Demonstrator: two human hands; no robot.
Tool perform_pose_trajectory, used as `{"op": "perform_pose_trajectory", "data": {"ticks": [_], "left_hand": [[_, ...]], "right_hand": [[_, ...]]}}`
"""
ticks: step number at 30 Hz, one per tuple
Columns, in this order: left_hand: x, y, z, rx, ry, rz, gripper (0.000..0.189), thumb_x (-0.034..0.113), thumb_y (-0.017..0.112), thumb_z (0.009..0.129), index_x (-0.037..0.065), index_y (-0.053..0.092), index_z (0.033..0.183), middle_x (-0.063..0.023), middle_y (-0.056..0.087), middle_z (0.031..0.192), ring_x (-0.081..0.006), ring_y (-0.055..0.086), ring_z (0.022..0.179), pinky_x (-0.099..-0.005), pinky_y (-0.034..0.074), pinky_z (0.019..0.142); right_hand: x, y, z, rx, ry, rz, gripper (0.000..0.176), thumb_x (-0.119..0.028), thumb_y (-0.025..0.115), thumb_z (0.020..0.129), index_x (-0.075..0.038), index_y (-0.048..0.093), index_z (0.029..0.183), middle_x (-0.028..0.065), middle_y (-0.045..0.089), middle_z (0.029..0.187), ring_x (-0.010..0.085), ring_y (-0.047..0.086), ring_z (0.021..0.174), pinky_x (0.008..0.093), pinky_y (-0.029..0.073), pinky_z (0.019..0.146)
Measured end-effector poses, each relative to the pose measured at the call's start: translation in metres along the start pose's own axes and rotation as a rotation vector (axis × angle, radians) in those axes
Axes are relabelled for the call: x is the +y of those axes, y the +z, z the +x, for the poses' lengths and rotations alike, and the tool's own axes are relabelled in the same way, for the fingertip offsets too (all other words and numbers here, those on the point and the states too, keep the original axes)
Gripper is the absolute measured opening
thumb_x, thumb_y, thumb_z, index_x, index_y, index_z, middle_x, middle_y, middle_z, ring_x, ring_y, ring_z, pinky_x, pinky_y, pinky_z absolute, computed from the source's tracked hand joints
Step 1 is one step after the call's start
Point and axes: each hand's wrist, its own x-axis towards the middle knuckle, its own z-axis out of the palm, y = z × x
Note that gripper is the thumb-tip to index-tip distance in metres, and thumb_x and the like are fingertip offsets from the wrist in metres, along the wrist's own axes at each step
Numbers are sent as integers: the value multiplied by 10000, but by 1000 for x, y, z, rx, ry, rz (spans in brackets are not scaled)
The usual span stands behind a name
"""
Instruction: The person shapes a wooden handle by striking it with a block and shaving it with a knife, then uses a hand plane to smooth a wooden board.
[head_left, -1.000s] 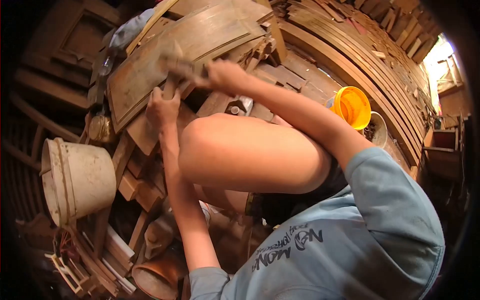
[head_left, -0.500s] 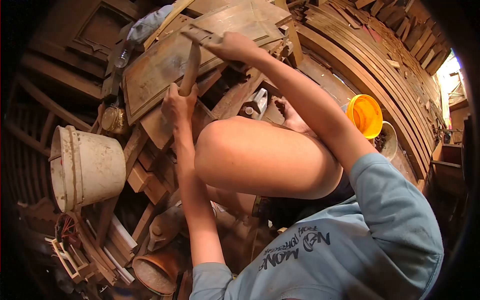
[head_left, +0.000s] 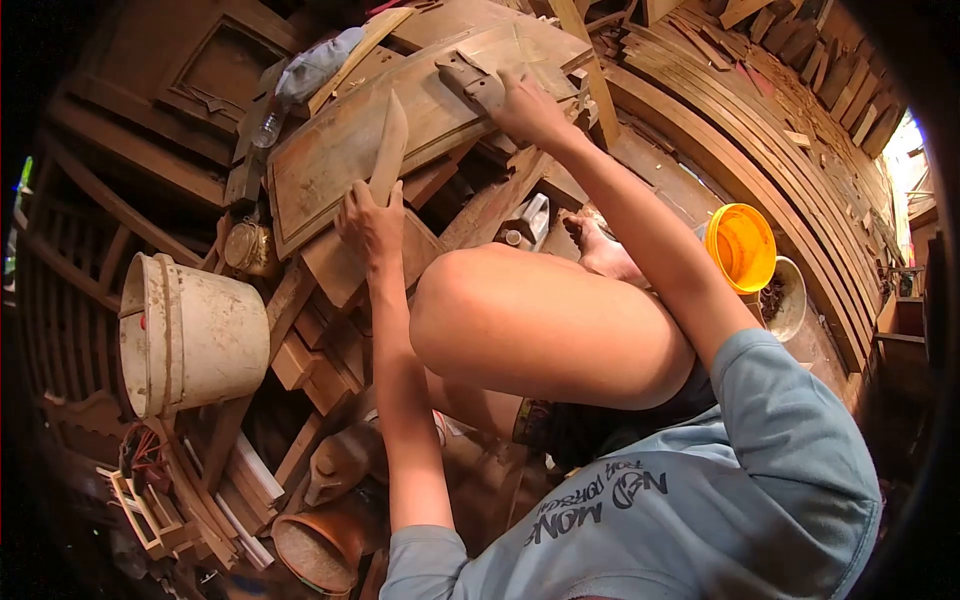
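My left hand (head_left: 372, 225) is closed round the lower end of a flat, pointed wooden piece (head_left: 391, 143), which stands tilted up in front of the panel. My right hand (head_left: 528, 108) grips a short, dark-brown wooden block with small holes (head_left: 470, 82), over the upper right part of the panel. The block and the pointed piece are apart. Beneath both lies a dusty wooden panel (head_left: 325, 165) with a raised border. Whether the pointed piece touches the panel, I cannot tell.
A dirty white bucket (head_left: 215, 335) lies at the left. A yellow bucket (head_left: 741, 248) is at the right, beside long stacked planks (head_left: 720, 130). A glass jar (head_left: 249, 246) and a clear plastic bottle (head_left: 268, 130) are left of the panel. An orange pot (head_left: 320, 550) is low left.
My right hand has moved the holed block right, away from the pointed piece, which it overlapped before. The whole view has shifted slightly.
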Motion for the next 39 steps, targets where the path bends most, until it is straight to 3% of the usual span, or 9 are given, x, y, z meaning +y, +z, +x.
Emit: {"op": "perform_pose_trajectory", "data": {"ticks": [6,10,16,18,22,24,33,36,39], "left_hand": [[-4,3,-1,69,-34,3,338,313,745,771,68,562,916,-108,590,970,-336,586,908,-441,475,752],[-1,3,-3,100,-8,-49,305,264,738,783,78,571,958,-113,574,921,-318,603,875,-424,495,719],[0,-1,-4,84,-46,-133,376,237,703,823,91,601,1154,-129,592,966,-336,638,810,-422,534,648],[13,-16,-1,238,-155,-248,373,259,688,838,142,617,1184,-117,611,1000,-346,638,870,-422,527,674],[2,-7,-3,368,-38,-178,341,202,654,865,110,622,1191,-122,598,890,-331,633,782,-412,527,625],[-4,4,-6,63,-68,-95,295,197,647,873,98,642,1151,-104,599,858,-318,627,758,-401,519,612],[3,-7,-3,352,-48,-141,231,209,611,901,88,654,1092,-92,602,847,-305,627,764,-392,519,622],[-5,5,-7,158,-53,-109,197,188,603,906,89,660,1066,-88,602,858,-306,625,773,-390,519,630],[-4,0,-5,284,-48,-194,176,166,568,921,99,669,1048,-90,609,888,-309,625,795,-396,520,648]], "right_hand": [[7,4,-17,-51,4,-73,588,-335,602,829,-15,448,1298,292,487,1208,433,449,1197,476,434,978],[11,9,-23,-58,4,-78,606,-369,604,837,-62,447,1336,281,478,1218,433,445,1188,470,414,990],[14,7,-32,-71,-5,-75,632,-363,601,831,-84,422,1369,271,473,1223,425,440,1197,463,402,1005],[18,10,-33,-60,-24,-64,641,-359,596,833,-99,404,1387,264,473,1221,422,435,1205,463,403,1005],[18,6,-36,-92,-20,-52,664,-346,597,815,-95,395,1396,279,441,1272,440,453,1194,498,427,986],[18,4,-38,-126,-3,-23,682,-350,603,813,-114,378,1412,286,440,1268,462,466,1171,502,428,981],[21,7,-39,-120,-17,-24,699,-347,612,814,-138,355,1429,292,422,1284,474,471,1156,507,445,957],[18,5,-41,-131,-4,-21,698,-346,611,813,-136,356,1428,295,415,1289,475,471,1156,508,445,958],[21,7,-40,-129,-15,-4,700,-343,613,812,-135,355,1429,293,412,1292,471,467,1163,510,446,956]]}}
